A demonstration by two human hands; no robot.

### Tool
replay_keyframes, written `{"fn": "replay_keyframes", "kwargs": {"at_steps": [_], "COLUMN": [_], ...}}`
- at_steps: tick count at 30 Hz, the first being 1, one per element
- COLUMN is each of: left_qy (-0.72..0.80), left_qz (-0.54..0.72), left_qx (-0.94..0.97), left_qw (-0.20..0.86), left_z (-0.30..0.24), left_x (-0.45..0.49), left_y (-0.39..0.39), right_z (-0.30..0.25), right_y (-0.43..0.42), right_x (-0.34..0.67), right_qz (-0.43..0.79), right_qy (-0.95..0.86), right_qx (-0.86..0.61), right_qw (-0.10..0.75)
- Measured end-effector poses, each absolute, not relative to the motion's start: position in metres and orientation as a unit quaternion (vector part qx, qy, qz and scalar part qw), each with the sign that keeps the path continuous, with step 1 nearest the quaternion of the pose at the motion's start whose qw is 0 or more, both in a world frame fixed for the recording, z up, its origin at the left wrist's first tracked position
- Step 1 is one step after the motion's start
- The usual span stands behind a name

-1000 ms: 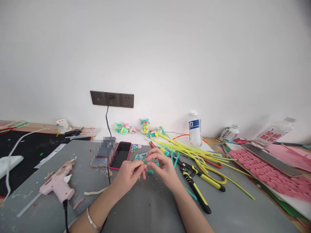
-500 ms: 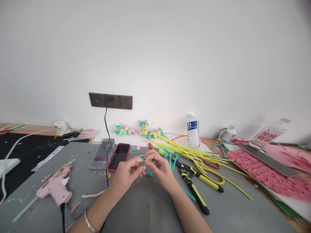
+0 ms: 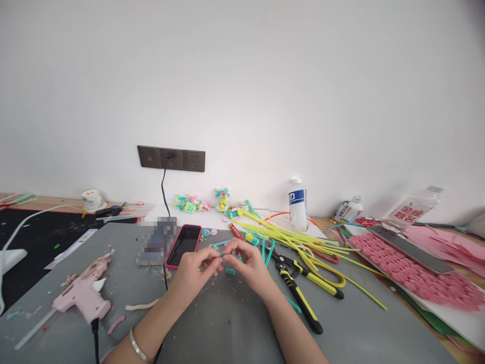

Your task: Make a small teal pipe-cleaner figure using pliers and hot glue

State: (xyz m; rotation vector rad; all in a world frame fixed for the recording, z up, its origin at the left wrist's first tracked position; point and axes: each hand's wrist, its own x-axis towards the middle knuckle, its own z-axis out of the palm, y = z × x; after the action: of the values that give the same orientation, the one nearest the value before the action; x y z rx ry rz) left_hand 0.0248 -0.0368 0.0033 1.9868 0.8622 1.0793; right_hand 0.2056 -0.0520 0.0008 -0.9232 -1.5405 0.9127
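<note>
My left hand [image 3: 196,269] and my right hand [image 3: 247,264] meet over the grey mat, thumbs and fingertips pinched together. Between them is a small teal piece of pipe cleaner [image 3: 223,256], mostly covered by the fingers. Just below the fingertips, a short coiled teal piece [image 3: 230,271] lies on the mat. Right of my right hand are a bent teal pipe cleaner [image 3: 270,253] and a small yellow-and-teal piece [image 3: 251,238]. Pliers with yellow-and-black handles [image 3: 301,301] rest further right.
A pink glue gun [image 3: 81,301] lies at left with its cord. A pink-edged phone [image 3: 184,246] is behind my left hand. Yellow-green pipe cleaners [image 3: 288,232] spread behind the pliers. Small figures [image 3: 223,200] and a bottle [image 3: 297,207] stand by the wall. A pink woven piece [image 3: 413,273] is at right.
The fingertips have drawn closer together, and less of the teal piece shows between them. The whole view has shifted slightly; the things on the table stay in place.
</note>
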Motion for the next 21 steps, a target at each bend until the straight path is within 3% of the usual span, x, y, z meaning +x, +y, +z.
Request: {"fn": "replay_keyframes", "kwargs": {"at_steps": [7, 16, 21], "left_qy": [0.339, 0.35, 0.359], "left_qz": [0.461, 0.461, 0.461], "left_qx": [0.726, 0.704, 0.696], "left_qw": [0.381, 0.412, 0.418], "left_z": [0.003, -0.003, -0.003], "left_x": [0.027, 0.026, 0.026], "left_y": [-0.037, -0.032, -0.03], "right_z": [-0.001, 0.011, 0.007], "right_y": [-0.049, -0.049, -0.042], "right_x": [0.208, 0.231, 0.269], "right_qz": [0.4, 0.407, 0.309], "right_qy": [-0.611, -0.643, -0.646], "right_qx": [-0.392, -0.383, -0.525], "right_qw": [0.559, 0.524, 0.46]}}
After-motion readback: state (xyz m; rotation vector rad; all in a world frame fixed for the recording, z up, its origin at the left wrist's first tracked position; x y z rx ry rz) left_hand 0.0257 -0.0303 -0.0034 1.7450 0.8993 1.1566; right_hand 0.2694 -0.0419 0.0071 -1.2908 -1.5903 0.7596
